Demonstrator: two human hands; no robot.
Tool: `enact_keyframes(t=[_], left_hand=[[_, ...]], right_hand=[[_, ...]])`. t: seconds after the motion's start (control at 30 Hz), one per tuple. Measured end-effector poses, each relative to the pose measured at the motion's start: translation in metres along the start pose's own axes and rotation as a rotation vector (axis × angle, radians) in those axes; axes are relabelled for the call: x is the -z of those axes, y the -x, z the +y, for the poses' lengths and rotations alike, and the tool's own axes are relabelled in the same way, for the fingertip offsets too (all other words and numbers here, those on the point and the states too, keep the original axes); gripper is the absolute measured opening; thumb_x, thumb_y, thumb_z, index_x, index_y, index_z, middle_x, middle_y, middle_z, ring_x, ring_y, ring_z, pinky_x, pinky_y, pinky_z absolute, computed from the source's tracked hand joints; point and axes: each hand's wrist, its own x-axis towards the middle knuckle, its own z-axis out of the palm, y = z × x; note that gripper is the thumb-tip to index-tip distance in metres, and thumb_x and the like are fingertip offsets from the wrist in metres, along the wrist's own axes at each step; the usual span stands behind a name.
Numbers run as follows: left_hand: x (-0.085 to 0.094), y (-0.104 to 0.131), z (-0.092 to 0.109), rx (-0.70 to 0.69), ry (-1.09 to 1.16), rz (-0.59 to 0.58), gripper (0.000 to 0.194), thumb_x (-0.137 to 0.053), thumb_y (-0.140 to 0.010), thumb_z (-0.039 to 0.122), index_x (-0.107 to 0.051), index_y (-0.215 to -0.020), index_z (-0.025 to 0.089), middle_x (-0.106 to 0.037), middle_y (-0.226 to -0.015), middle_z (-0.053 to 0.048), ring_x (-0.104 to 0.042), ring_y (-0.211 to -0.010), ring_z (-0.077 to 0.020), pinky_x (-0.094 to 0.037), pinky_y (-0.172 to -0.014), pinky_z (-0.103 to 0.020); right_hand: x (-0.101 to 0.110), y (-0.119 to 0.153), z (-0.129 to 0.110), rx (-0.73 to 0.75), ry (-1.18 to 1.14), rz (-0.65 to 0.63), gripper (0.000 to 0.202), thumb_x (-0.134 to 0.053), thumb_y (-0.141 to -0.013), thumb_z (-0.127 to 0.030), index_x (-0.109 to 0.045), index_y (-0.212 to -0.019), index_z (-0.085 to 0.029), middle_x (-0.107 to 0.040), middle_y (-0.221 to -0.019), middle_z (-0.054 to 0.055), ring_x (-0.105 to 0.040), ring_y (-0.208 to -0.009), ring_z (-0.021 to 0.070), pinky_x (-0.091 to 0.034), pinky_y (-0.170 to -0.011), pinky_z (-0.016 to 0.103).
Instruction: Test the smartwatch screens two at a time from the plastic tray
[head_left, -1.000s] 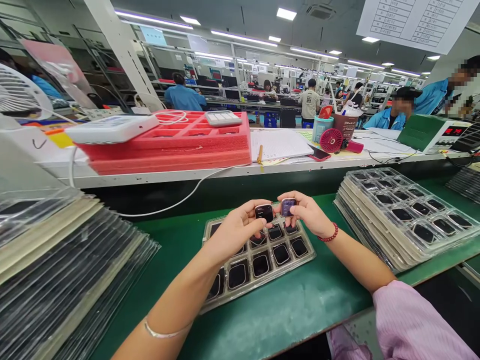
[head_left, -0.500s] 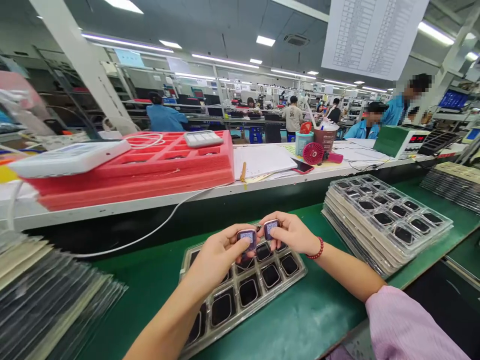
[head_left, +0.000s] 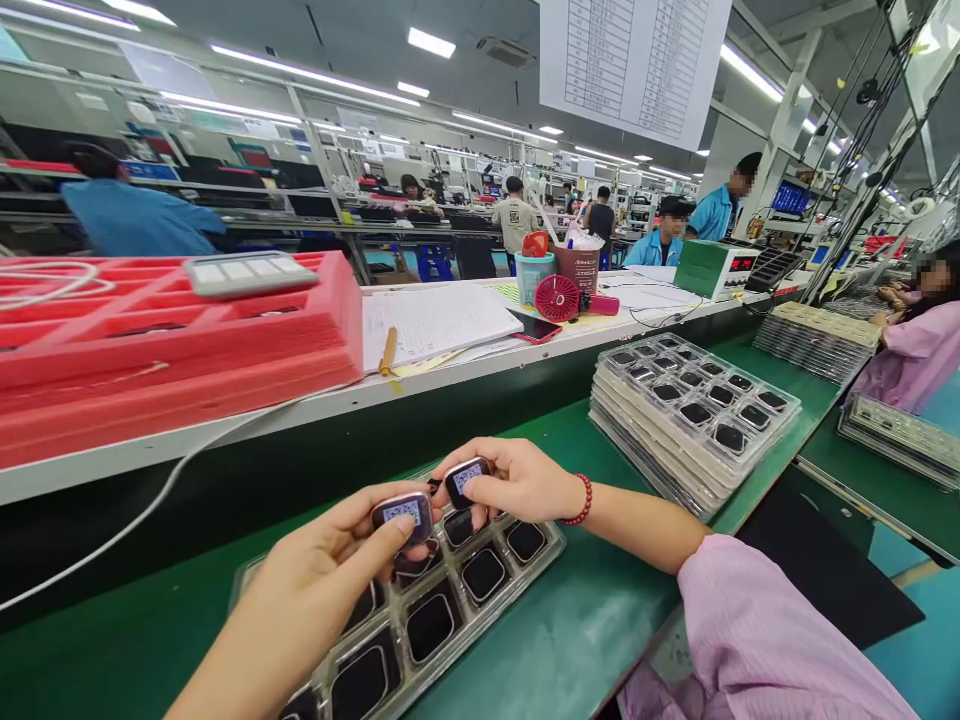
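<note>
My left hand (head_left: 352, 545) is closed on a smartwatch body (head_left: 403, 516), a small rounded square without a strap, its screen lit with a QR-like code. A second, similar watch body (head_left: 463, 482) is pinched in my right hand (head_left: 517, 480), its screen showing a code too. The two watches are held close side by side, tilted towards me, with my thumbs across their screens. Below both hands lies a clear plastic tray (head_left: 480, 615) whose pockets hold several dark-screened watch bodies (head_left: 429, 628). My left forearm and hand hide part of this tray.
To the right stands a stack of filled clear trays (head_left: 660, 440), with more trays (head_left: 817, 335) behind. A raised white shelf carries red foam (head_left: 300, 350), papers (head_left: 427, 325), a phone (head_left: 536, 328), a small pink fan (head_left: 559, 297) and a green power supply (head_left: 712, 270). A co-worker (head_left: 919, 330) sits far right.
The view has turned right, so bench things sit further left and a co-worker at the right has come into sight. Both hands keep hold of their watches, still side by side.
</note>
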Motion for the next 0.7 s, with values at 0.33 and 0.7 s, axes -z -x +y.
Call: enact_keyframes(t=[0.33, 0.7], left_hand=[[-0.012, -0.006, 0.004, -0.049, 0.068, 0.063, 0.045, -0.076, -0.069, 0.051, -0.069, -0.098, 0.018, -0.073, -0.087, -0.007, -0.067, -0.066, -0.0219, -0.049, -0.052, -0.027], [-0.016, -0.011, -0.003, -0.084, 0.167, 0.052, 0.047, -0.073, -0.068, 0.031, -0.063, -0.111, 0.016, -0.070, -0.097, -0.006, -0.066, -0.077, -0.0197, -0.049, -0.058, -0.026]], right_hand=[[0.001, -0.001, 0.006, 0.017, 0.060, 0.042, 0.027, -0.054, -0.086, -0.013, -0.060, -0.113, -0.015, -0.067, -0.091, 0.003, -0.060, -0.055, 0.0055, -0.050, -0.053, 0.017], [0.011, -0.005, 0.013, -0.045, -0.068, -0.044, 0.056, -0.060, -0.071, -0.010, -0.052, -0.126, -0.020, -0.064, -0.109, 0.005, -0.068, -0.079, 0.0112, -0.058, -0.063, 0.021]])
